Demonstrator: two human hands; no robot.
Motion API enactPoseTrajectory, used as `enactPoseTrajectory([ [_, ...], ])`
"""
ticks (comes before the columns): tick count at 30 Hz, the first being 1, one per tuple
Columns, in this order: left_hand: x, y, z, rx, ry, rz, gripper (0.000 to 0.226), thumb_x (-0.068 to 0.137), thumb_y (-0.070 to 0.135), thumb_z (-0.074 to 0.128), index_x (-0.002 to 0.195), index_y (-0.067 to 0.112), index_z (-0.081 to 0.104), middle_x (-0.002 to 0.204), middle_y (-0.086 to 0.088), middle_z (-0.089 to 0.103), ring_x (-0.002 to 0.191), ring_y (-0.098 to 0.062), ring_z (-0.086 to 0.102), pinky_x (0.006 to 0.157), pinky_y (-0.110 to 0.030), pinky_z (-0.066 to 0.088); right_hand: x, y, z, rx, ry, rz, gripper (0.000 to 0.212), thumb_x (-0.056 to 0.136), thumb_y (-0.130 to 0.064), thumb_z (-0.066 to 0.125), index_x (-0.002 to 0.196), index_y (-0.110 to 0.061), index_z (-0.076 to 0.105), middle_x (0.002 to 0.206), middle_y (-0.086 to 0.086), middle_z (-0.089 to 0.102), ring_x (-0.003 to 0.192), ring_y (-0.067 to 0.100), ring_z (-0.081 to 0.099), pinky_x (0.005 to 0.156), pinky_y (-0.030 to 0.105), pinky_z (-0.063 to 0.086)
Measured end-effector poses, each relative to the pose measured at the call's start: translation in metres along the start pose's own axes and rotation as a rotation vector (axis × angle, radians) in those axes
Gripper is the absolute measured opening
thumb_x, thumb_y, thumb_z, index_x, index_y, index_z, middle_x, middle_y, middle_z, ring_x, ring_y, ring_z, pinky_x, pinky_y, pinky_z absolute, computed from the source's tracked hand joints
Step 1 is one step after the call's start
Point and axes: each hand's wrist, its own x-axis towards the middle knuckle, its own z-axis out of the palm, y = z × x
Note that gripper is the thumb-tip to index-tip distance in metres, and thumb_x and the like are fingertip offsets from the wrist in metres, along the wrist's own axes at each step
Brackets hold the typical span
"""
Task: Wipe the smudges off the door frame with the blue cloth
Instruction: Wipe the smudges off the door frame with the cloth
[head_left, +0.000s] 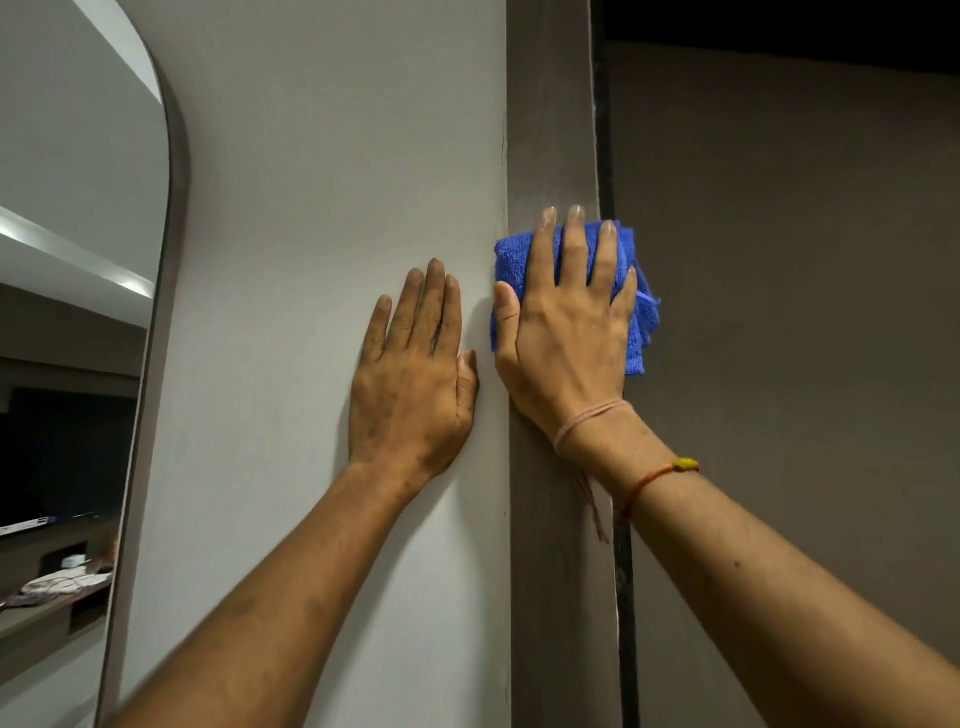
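As pressed: blue cloth (636, 317) under right hand (563, 338)

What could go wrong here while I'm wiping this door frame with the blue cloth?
1. The left hand looks grimy and lies flat on the pale wall, so it may leave new marks there.
2. Part of the blue cloth hangs past the door frame edge by the dark gap; it could catch there.
3. The right hand presses the cloth with open fingers, not a grip, so it might slip out.

Bare door frame (550, 104) above cloth (636, 332)
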Motion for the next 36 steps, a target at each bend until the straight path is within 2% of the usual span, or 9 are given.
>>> enactPoseTrajectory([
  [3, -0.001, 0.0, 0.001, 0.011, 0.002, 0.007, 0.061, 0.094, 0.037, 0.014, 0.147, 0.011, -0.006, 0.159, -0.009, -0.006, 0.146, -0.02, -0.008, 0.121, -0.039, -0.001, -0.027, 0.002, 0.003, 0.013, 0.018, -0.001, 0.067, 0.094, -0.048, 0.021, 0.148, -0.013, 0.005, 0.16, 0.014, 0.005, 0.146, 0.036, 0.0, 0.117, 0.057, 0.01],
  [9, -0.001, 0.0, 0.002, 0.019, 0.003, 0.0, 0.062, 0.093, 0.037, 0.013, 0.147, 0.011, -0.007, 0.159, -0.009, -0.006, 0.146, -0.02, -0.008, 0.121, -0.039, -0.001, -0.073, 0.01, 0.003, -0.014, -0.025, -0.065, 0.066, 0.093, -0.049, 0.019, 0.147, -0.012, 0.016, 0.157, 0.016, 0.017, 0.145, 0.039, 0.011, 0.114, 0.058, 0.016],
  [13, -0.001, 0.001, 0.0, 0.013, 0.001, 0.001, 0.062, 0.094, 0.036, 0.014, 0.147, 0.011, -0.004, 0.159, -0.009, -0.004, 0.146, -0.021, -0.007, 0.121, -0.039, -0.001, -0.03, 0.008, -0.001, 0.021, -0.018, -0.09, 0.065, 0.094, -0.048, 0.026, 0.148, -0.013, 0.014, 0.158, 0.015, 0.015, 0.145, 0.04, 0.007, 0.115, 0.06, 0.011],
  [18, 0.0, 0.001, -0.001, 0.025, 0.006, 0.001, 0.062, 0.094, 0.035, 0.016, 0.148, 0.01, 0.0, 0.159, -0.01, -0.001, 0.147, -0.021, -0.004, 0.121, -0.04, 0.002, 0.031, -0.001, -0.003, 0.036, 0.045, -0.036, 0.067, 0.095, -0.048, 0.028, 0.149, -0.013, 0.009, 0.159, 0.015, 0.01, 0.145, 0.039, 0.003, 0.115, 0.062, 0.01],
  [21, -0.001, 0.001, -0.001, 0.025, 0.006, 0.004, 0.062, 0.094, 0.035, 0.017, 0.147, 0.01, -0.001, 0.159, -0.01, 0.0, 0.147, -0.021, -0.004, 0.121, -0.04, 0.002, 0.015, 0.002, -0.002, 0.095, 0.133, -0.035, 0.067, 0.095, -0.047, 0.033, 0.148, -0.011, 0.014, 0.15, 0.02, 0.027, 0.145, 0.039, 0.008, 0.116, 0.06, 0.008],
  [23, -0.001, 0.001, 0.0, 0.022, 0.01, 0.002, 0.062, 0.094, 0.035, 0.017, 0.147, 0.01, -0.001, 0.159, -0.01, 0.0, 0.147, -0.021, -0.004, 0.121, -0.04, 0.003, 0.0, 0.006, -0.001, 0.112, 0.138, -0.037, 0.064, 0.094, -0.047, 0.034, 0.148, -0.014, 0.019, 0.146, 0.019, 0.032, 0.145, 0.039, 0.007, 0.116, 0.062, 0.009],
  [26, -0.002, 0.001, 0.0, 0.026, 0.011, -0.001, 0.062, 0.094, 0.035, 0.016, 0.148, 0.01, 0.0, 0.159, -0.01, -0.001, 0.147, -0.021, -0.004, 0.121, -0.041, 0.003, -0.016, 0.005, 0.001, 0.121, 0.097, 0.019, 0.061, 0.093, -0.049, 0.034, 0.147, -0.025, 0.019, 0.154, 0.015, 0.021, 0.144, 0.043, 0.0, 0.112, 0.067, 0.013],
  [30, -0.001, 0.001, 0.001, 0.023, 0.016, 0.0, 0.061, 0.094, 0.034, 0.017, 0.148, 0.01, 0.0, 0.159, -0.01, 0.001, 0.147, -0.021, -0.003, 0.121, -0.041, 0.004, -0.01, 0.001, 0.003, 0.105, 0.076, 0.041, 0.061, 0.094, -0.049, 0.03, 0.148, -0.028, 0.012, 0.16, 0.012, 0.001, 0.142, 0.048, -0.005, 0.114, 0.066, 0.011],
  [36, -0.001, 0.001, 0.002, 0.032, 0.025, 0.008, 0.061, 0.094, 0.034, 0.019, 0.147, 0.01, 0.002, 0.159, -0.011, 0.003, 0.147, -0.022, -0.001, 0.121, -0.042, 0.005, 0.021, 0.003, 0.0, 0.067, 0.069, -0.001, 0.063, 0.094, -0.052, 0.029, 0.148, -0.03, 0.008, 0.161, 0.008, -0.002, 0.143, 0.046, -0.007, 0.114, 0.064, 0.005],
])
